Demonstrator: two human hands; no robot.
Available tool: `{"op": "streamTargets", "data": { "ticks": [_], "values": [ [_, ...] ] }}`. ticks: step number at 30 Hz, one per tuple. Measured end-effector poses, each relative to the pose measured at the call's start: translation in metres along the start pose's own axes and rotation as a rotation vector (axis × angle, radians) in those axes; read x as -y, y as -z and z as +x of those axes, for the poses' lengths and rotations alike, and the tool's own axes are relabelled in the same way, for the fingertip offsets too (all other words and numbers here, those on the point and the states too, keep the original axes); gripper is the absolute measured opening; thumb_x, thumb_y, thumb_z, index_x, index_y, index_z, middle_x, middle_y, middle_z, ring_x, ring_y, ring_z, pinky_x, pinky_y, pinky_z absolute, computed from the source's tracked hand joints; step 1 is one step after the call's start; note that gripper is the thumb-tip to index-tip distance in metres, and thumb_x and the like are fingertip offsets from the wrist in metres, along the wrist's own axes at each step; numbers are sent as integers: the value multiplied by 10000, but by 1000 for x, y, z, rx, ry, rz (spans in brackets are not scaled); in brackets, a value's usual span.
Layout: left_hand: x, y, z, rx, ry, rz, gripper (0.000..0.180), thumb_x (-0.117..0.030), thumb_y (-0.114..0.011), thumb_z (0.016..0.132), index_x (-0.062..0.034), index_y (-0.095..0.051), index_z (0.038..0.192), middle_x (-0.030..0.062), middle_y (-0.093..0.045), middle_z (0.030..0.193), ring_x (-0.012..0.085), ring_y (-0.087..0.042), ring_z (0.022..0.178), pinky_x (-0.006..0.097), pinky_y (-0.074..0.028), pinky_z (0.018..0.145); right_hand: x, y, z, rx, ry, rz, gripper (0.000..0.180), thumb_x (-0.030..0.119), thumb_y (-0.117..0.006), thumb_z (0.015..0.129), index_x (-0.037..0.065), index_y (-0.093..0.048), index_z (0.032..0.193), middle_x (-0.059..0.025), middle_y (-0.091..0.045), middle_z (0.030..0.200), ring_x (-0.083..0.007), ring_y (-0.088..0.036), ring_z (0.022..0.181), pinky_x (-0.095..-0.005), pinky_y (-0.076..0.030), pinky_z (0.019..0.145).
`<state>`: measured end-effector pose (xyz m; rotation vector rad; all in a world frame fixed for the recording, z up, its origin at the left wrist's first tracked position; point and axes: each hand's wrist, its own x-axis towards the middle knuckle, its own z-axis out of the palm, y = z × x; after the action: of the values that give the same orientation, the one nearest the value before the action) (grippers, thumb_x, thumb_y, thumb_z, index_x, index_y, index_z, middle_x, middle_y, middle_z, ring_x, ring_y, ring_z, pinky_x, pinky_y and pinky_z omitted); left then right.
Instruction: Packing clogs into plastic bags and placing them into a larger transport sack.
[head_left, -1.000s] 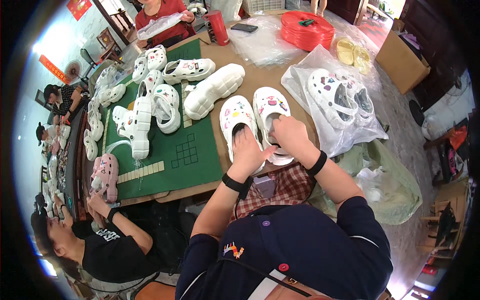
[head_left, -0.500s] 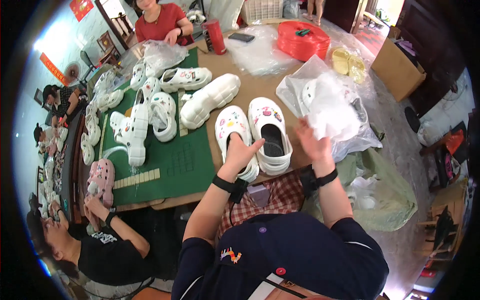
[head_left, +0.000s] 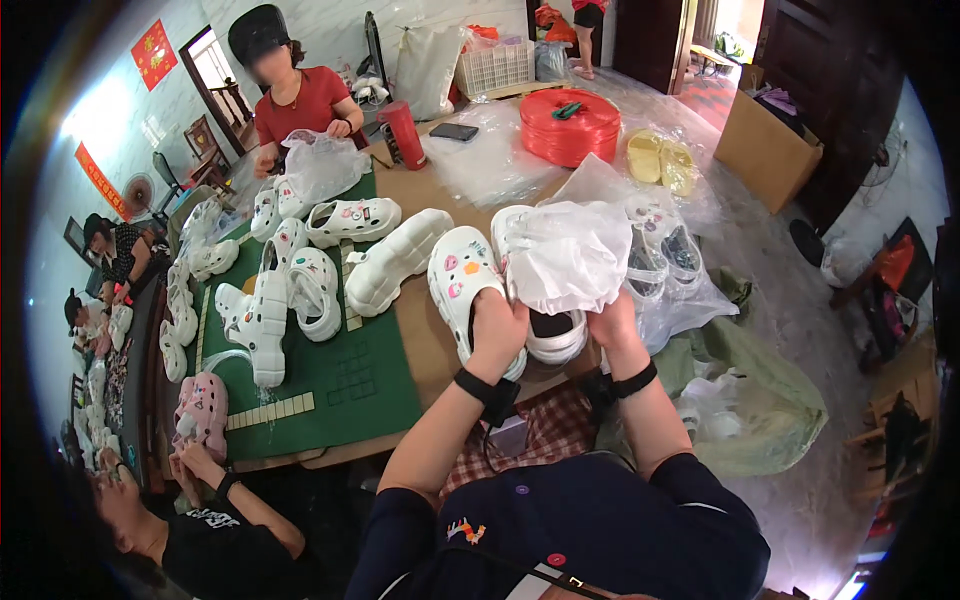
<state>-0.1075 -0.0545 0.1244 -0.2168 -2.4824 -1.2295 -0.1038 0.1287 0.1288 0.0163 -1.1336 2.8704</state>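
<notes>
A pair of white clogs with coloured charms stands at the table's near edge in front of me. My left hand [head_left: 497,330] reaches into the opening of the left white clog [head_left: 460,265] and grips it; some fingertips are hidden inside. Over the front of the right white clog [head_left: 556,340] puffs a crumpled sheet of thin white paper [head_left: 570,258]. My right hand [head_left: 613,320] is closed at the paper's lower right edge, beside that clog's heel. The paper hides most of the clog's upper.
Several white clogs [head_left: 395,262] lie on the green mat [head_left: 370,400] to the left. A bagged pair of clogs [head_left: 665,250] sits at right, near a red twine roll [head_left: 570,128] and yellow clogs [head_left: 660,162]. A co-worker holds a pink clog [head_left: 202,410]; another stands across the table.
My right hand has brought the white paper leftward from the bagged clogs onto the right clog. My left hand stays at the left clog, and the head view has tilted up.
</notes>
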Motion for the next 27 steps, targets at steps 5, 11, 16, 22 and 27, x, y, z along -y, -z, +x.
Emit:
{"op": "streamTargets", "data": {
  "ticks": [5, 11, 16, 22, 27],
  "values": [
    [19, -44, 14, 161, 113, 66, 457, -133, -597, 830, 114, -473, 1194, 333, -563, 1065, 525, -535, 932, 527, -445, 870, 7, 35, 24, -20, 64, -139, 383, 132, -452, 983, -36, -445, 1328, -151, -556, 1293, -250, -564, 1159, -355, -449, 990],
    [19, -13, 2, 236, -401, -45, 312, -196, -557, 876, -38, -615, 1139, 226, -610, 1125, 440, -563, 998, 486, -456, 860, 11, -11, 3, 57, 27, 82, 329, 114, -456, 974, -33, -496, 1266, -119, -601, 1221, -223, -592, 1110, -337, -459, 966],
    [-33, 110, -27, 312, 131, 154, 421, -289, -624, 885, -19, -565, 1203, 191, -622, 1114, 338, -614, 969, 402, -500, 820, 4, -45, -4, 67, -24, 168, 380, 158, -430, 986, -30, -467, 1315, -133, -574, 1276, -260, -577, 1150, -370, -463, 980],
    [28, 157, -44, 62, 445, -910, 703, -543, -366, 991, -35, -253, 1464, 171, -382, 1453, 252, -453, 1281, 392, -368, 1039, -37, -78, -16, 184, -289, 179, 389, 172, -419, 988, -22, -471, 1321, -128, -581, 1271, -252, -582, 1147, -377, -470, 972],
    [44, 155, -51, 84, 536, -1428, 528, -375, -461, 1011, -53, -357, 1416, 124, -491, 1364, 228, -501, 1229, 423, -415, 1028, -68, -98, -32, 272, -512, -32, 419, 257, -470, 987, -3, -487, 1315, -105, -599, 1251, -222, -596, 1119, -370, -475, 948]
  ]
}}
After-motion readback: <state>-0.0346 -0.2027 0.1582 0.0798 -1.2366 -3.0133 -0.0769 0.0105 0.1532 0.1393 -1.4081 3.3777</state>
